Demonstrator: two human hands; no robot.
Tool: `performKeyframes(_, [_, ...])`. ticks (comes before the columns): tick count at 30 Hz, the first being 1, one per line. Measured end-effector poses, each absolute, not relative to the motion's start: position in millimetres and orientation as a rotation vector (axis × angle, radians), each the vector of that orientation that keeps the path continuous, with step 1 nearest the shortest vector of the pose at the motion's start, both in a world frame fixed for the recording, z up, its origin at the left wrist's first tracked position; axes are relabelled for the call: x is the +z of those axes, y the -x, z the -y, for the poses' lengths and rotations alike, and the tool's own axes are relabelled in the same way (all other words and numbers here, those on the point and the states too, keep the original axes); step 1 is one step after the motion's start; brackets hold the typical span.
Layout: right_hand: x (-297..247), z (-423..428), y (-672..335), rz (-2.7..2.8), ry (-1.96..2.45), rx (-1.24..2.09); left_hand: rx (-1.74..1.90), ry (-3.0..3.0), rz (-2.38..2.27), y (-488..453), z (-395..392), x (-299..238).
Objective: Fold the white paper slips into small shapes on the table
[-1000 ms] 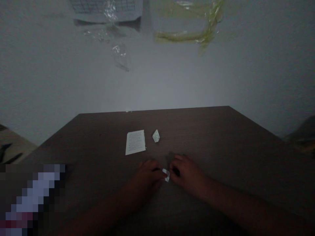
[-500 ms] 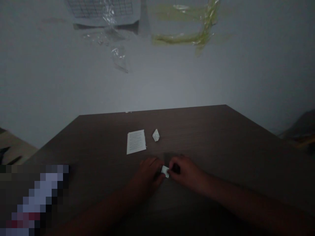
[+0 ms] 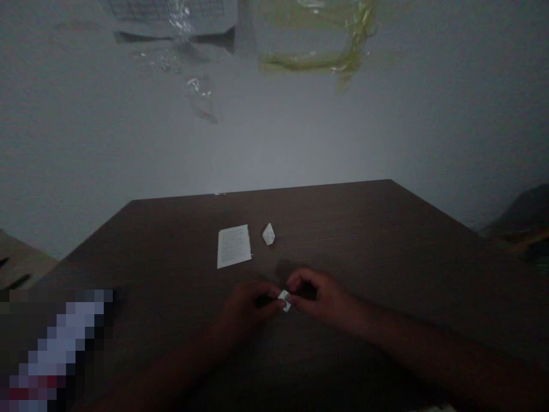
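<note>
A small white folded scrap of paper (image 3: 284,299) sits pinched between the fingertips of both my hands, just above the dark wooden table (image 3: 386,240). My left hand (image 3: 246,309) grips its left side with curled fingers. My right hand (image 3: 319,294) pinches its right side, fingers bent over it. Beyond my hands lie a flat white printed paper sheet (image 3: 234,246) and, to its right, a small white folded paper piece (image 3: 268,234).
A grey wall (image 3: 386,114) rises behind the table's far edge, with a grid sheet (image 3: 163,11) and yellowish tape (image 3: 317,57) stuck high on it. A pixelated patch (image 3: 55,349) covers the near left corner. Dim room.
Both hands have drawn slightly left and lifted the little paper scrap, with the fingers curled more tightly round it. The view has tilted down a little.
</note>
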State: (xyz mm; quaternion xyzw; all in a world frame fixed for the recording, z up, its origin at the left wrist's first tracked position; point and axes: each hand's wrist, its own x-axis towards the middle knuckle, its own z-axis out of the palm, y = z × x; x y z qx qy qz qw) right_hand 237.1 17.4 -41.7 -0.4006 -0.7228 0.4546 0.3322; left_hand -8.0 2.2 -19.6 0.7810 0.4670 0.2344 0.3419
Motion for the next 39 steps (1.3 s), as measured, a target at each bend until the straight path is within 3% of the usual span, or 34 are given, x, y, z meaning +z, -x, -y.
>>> performKeyframes(15, [-40.3,-14.0,-237.8,1.898,0.893,1.134,0.809,-1.998,-1.044,6.7,-3.0,-19.5])
performKeyframes(30, [-51.8,-23.9,-244.3,1.642,0.954,1.289,0.916,-2.021,-1.198,20.7,-4.4,-12.8])
performKeyframes(35, [-51.4,-23.1,-244.1,1.679,0.868,1.212,0.911,-2.194,-1.154,27.8,0.1,-15.6])
performKeyframes(39, [-46.9,-18.3,-246.9,1.891,0.723,0.964,0.808,-2.286,-1.123,30.7,2.9,-14.5])
